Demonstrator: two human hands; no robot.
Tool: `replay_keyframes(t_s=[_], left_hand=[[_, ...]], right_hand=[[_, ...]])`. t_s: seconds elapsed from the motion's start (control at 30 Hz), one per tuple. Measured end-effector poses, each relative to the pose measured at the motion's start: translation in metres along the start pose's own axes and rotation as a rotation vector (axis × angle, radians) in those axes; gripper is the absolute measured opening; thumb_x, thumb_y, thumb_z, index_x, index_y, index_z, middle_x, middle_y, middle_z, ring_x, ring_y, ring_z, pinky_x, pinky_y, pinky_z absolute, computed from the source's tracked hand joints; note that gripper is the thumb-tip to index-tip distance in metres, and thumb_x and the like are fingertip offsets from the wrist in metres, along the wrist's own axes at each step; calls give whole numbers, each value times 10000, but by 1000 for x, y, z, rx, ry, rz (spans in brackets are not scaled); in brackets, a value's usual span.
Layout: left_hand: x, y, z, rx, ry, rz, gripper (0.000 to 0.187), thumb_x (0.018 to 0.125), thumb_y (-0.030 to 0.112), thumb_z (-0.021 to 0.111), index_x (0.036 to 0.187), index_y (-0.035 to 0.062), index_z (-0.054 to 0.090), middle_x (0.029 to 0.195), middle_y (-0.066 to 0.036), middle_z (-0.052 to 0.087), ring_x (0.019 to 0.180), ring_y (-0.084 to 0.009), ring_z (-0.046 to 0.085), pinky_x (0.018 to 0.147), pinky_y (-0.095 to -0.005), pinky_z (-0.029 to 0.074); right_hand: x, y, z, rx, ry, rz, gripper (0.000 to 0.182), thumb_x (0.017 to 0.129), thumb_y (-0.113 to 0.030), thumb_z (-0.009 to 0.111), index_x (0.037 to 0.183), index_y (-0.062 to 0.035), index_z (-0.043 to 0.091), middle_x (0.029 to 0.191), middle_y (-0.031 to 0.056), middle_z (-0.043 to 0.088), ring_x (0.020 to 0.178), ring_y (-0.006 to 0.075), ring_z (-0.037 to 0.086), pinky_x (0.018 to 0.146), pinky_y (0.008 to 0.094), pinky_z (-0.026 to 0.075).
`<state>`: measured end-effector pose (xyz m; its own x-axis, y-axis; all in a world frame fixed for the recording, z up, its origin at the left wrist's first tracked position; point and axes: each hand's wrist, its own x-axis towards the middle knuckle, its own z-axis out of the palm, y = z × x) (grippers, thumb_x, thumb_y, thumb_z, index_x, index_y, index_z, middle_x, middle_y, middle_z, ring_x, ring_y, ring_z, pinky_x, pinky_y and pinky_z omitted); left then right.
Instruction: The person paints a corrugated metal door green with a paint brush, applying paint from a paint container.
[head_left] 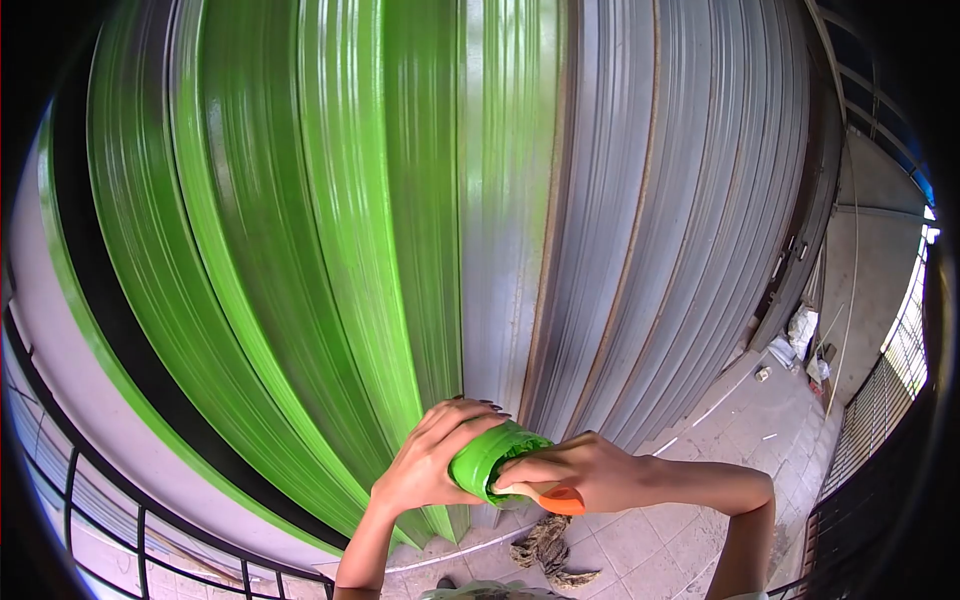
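Note:
My left hand (425, 455) is wrapped round a green, paint-smeared tub (478, 462), which is tilted with its mouth towards the right. My right hand (600, 475) grips a paintbrush by its pale handle (558, 496), which has an orange end pointing down and right. The brush's bristles are hidden, apparently inside the tub's mouth. Behind both hands stands a tall ribbed metal shutter. Its left part (340, 230) is coated bright green, while the right part (610, 200) is grey with brown rusty strips. Between them a panel is green above and grey lower down.
A frayed brown bundle (550, 552) lies on the tiled floor (690, 525) below my hands. Black metal railings (105, 510) run along the lower left. White bags and small litter (803, 330) sit by the wall at right, near a dark grille (875, 420).

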<state>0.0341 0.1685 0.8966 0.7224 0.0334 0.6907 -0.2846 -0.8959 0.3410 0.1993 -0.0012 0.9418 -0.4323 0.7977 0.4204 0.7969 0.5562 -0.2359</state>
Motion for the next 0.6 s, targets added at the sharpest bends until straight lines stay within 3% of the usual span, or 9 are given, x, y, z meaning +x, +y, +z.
replay_keyframes(t_s=[0.07,0.17,0.27,0.3,0.43,0.6], left_hand=[[1,4,8,-9,13,-18,849,466,212,865,1248,75,562,1235,-111,553,1171,-319,523,1010,-454,413],[2,15,18,-14,36,-81,854,463,228,875,1243,70,563,1229,-112,561,1160,-316,533,1008,-450,413],[3,29,29,-10,77,-172,843,468,259,891,1222,59,571,1208,-115,579,1125,-313,561,991,-437,432],[3,33,34,-9,97,-203,838,471,272,898,1213,55,574,1199,-117,586,1110,-312,573,981,-432,441],[5,51,57,57,216,-286,807,481,323,910,1163,29,593,1135,-127,618,1034,-306,614,912,-408,489],[6,61,79,126,256,-383,813,487,374,909,1138,-2,598,1036,-135,649,948,-291,653,855,-390,524]], right_hand=[[-7,4,-3,33,47,-62,363,788,-41,666,1122,-132,556,846,40,657,626,199,659,515,305,537],[-21,1,-11,24,80,-32,359,806,-41,673,1142,-124,575,891,45,672,651,208,674,544,311,551],[-31,-2,-17,208,313,46,348,826,-40,679,1156,-118,599,963,76,679,731,202,694,621,281,569],[-36,5,-16,248,365,29,297,855,-32,676,1143,-52,606,1027,106,678,837,163,698,717,252,572],[-54,12,-9,867,574,303,286,865,-1,671,1116,66,553,1038,113,663,930,153,663,785,266,574],[-65,23,-12,1149,555,659,313,843,-21,701,1114,35,555,1011,110,668,916,164,668,756,293,591]])
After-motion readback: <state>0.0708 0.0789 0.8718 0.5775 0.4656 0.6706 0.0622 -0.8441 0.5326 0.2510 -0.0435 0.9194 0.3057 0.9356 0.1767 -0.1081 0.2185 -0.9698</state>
